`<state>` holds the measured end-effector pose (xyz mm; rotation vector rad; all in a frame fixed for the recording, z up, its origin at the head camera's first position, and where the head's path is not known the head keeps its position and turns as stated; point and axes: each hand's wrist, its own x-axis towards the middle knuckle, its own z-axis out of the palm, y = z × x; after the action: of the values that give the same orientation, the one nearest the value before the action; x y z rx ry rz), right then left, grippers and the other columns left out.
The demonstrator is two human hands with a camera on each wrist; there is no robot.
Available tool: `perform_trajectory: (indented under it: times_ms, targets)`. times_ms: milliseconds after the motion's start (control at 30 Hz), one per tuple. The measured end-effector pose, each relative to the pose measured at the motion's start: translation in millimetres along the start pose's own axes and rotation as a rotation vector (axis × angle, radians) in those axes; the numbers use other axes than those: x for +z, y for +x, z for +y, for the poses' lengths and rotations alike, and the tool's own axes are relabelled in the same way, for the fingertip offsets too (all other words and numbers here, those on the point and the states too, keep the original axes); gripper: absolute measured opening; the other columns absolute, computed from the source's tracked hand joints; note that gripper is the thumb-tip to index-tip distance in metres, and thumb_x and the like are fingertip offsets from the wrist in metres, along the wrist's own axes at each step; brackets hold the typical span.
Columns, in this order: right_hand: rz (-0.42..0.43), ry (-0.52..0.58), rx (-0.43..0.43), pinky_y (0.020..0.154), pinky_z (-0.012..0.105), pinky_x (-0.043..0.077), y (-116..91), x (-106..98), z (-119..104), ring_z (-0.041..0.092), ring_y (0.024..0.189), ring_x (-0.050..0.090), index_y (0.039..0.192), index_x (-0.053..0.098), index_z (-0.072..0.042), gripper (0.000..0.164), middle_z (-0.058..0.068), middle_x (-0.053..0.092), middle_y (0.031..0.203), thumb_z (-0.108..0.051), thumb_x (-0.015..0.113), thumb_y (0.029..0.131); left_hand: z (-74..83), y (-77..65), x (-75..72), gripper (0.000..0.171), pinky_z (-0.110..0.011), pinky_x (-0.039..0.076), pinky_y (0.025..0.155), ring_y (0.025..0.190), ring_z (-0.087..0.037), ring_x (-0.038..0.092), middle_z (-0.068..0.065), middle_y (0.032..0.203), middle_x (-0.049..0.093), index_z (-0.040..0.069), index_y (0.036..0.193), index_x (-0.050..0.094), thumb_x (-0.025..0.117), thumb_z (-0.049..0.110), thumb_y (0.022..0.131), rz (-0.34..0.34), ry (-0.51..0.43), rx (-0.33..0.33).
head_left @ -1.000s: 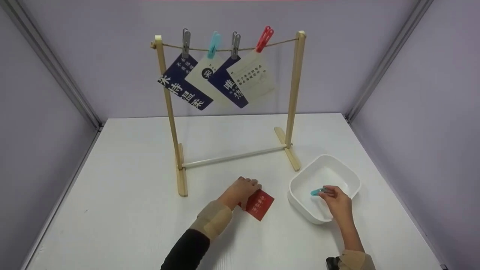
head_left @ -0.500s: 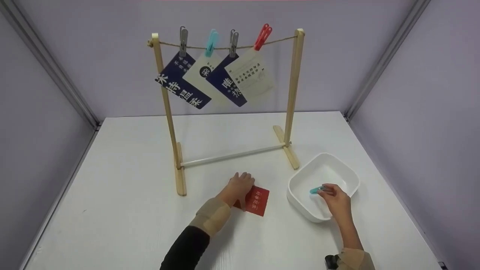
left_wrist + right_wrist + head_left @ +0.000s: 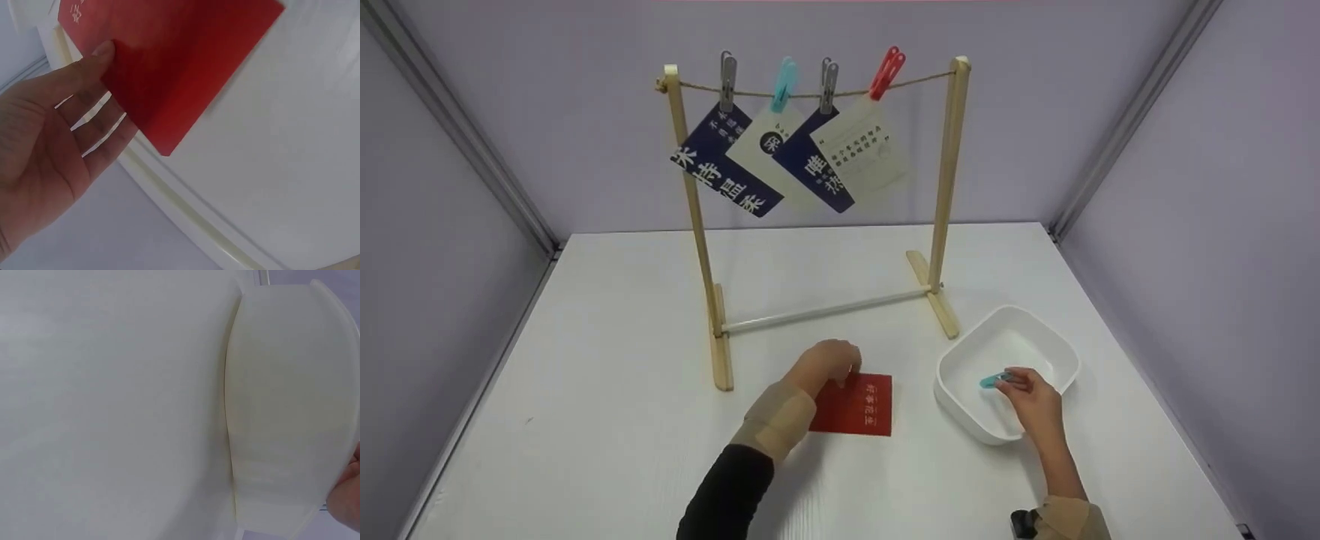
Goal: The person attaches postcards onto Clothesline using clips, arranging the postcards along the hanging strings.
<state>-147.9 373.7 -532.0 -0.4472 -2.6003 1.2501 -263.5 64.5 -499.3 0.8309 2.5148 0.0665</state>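
A red card [image 3: 855, 414] with pale lettering is pinched at its far edge by my left hand [image 3: 825, 361]. In the left wrist view, the thumb lies on top of the card [image 3: 174, 62] and the other fingers pass beneath it. My right hand [image 3: 1036, 409] pinches a small turquoise clothespin [image 3: 992, 381] over the white basin [image 3: 960, 424]. From the right wrist, the basin's side wall [image 3: 287, 405] hides most of that hand [image 3: 347, 498], and the clothespin is hardly visible there.
Behind the hands stands a wooden rack [image 3: 950, 172] with a rope between its posts. Grey, turquoise and red clothespins hold several overlapping blue and cream cards [image 3: 727, 169] on the rope. A white bar [image 3: 825, 310] joins the rack's feet. Walls enclose the table [image 3: 585, 390].
The red card has turned until its edges lie nearly square to the view, and it has shifted slightly left. My left hand has changed its hold to the far edge. The right hand stays put.
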Motion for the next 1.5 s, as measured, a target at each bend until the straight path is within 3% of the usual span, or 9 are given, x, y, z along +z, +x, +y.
perform_trajectory:
  times_ms: [133,300,467,667,867,1100,1333,1433,1500]
  targets:
    - [0.008,0.000,0.002,0.071,0.013,0.047,-0.9,0.0,-0.7,0.026,0.094,0.060,0.110,0.059,0.001,0.032,0.015,0.064,0.101,-0.015,0.069,0.083,-1.2,-8.0,-14.1,0.029,-0.036,0.046,0.086,0.094,-0.020,0.055,0.000,0.093,0.059,0.014,0.103,0.067,0.069,0.000,0.078,-0.037,-0.073,0.012]
    - [0.004,-0.002,0.001,0.070,0.013,0.047,-1.5,-0.9,-1.5,0.027,0.094,0.060,0.109,0.059,0.001,0.032,0.015,0.064,0.102,-0.014,0.069,0.083,-4.4,-6.3,-27.7,0.027,-0.032,0.047,0.081,0.092,-0.018,0.056,0.000,0.093,0.060,0.011,0.105,0.066,0.070,0.003,0.079,-0.007,-0.127,0.100]
    - [-0.002,0.011,-0.002,0.070,0.012,0.045,-0.8,-1.5,-2.2,0.026,0.094,0.060,0.110,0.059,0.001,0.032,0.015,0.064,0.102,-0.014,0.069,0.083,-10.1,5.0,-38.6,0.024,-0.028,0.046,0.081,0.091,-0.017,0.057,-0.001,0.096,0.063,0.007,0.106,0.065,0.067,0.004,0.082,0.136,-0.202,0.154]
    - [-0.020,0.028,0.027,0.072,0.013,0.046,0.7,-2.5,-3.6,0.025,0.096,0.059,0.111,0.059,0.000,0.035,0.015,0.063,0.105,-0.018,0.069,0.084,-10.0,12.9,-57.3,0.024,-0.030,0.046,0.084,0.094,-0.016,0.057,-0.002,0.100,0.063,0.009,0.110,0.062,0.063,0.005,0.086,0.321,-0.478,0.111]
    - [-0.025,0.054,0.041,0.072,0.015,0.047,1.4,-4.5,-6.6,0.022,0.094,0.059,0.111,0.059,0.001,0.035,0.014,0.062,0.106,-0.019,0.069,0.083,-5.2,14.5,-77.3,0.026,-0.030,0.052,0.075,0.091,-0.018,0.062,-0.006,0.104,0.063,0.007,0.113,0.057,0.060,0.002,0.088,0.495,-0.697,0.140]
    - [-0.014,0.033,0.004,0.073,0.015,0.046,10.9,-13.3,-18.1,0.016,0.091,0.058,0.112,0.060,-0.001,0.039,0.012,0.063,0.104,-0.027,0.069,0.083,-2.4,14.0,-97.2,0.024,-0.028,0.053,0.073,0.086,-0.018,0.063,-0.008,0.103,0.063,0.006,0.111,0.054,0.060,0.003,0.088,0.722,-0.763,0.165]
    - [0.050,0.058,-0.166,0.072,0.014,0.046,34.5,-33.7,-52.3,0.002,0.084,0.057,0.109,0.062,-0.001,0.037,0.011,0.065,0.102,-0.025,0.070,0.082,3.4,10.9,-116.3,0.025,-0.027,0.052,0.072,0.086,-0.019,0.063,-0.009,0.101,0.062,0.004,0.111,0.053,0.061,0.003,0.087,0.849,-0.800,0.167]
    - [0.066,0.072,-0.256,0.072,0.013,0.045,48.1,-45.7,-79.5,-0.001,0.082,0.055,0.109,0.062,0.000,0.037,0.012,0.065,0.101,-0.024,0.070,0.082,6.6,10.5,-123.0,0.024,-0.025,0.052,0.070,0.085,-0.018,0.063,-0.009,0.101,0.062,0.003,0.110,0.052,0.060,0.001,0.087,0.901,-0.838,0.180]
    - [0.072,0.089,-0.314,0.072,0.014,0.045,51.0,-55.8,-111.6,0.000,0.081,0.056,0.108,0.061,0.003,0.034,0.016,0.065,0.099,-0.018,0.069,0.083,7.9,10.1,-127.2,0.025,-0.025,0.052,0.071,0.084,-0.017,0.063,-0.010,0.100,0.062,0.003,0.109,0.051,0.060,0.000,0.086,0.948,-0.859,0.187]
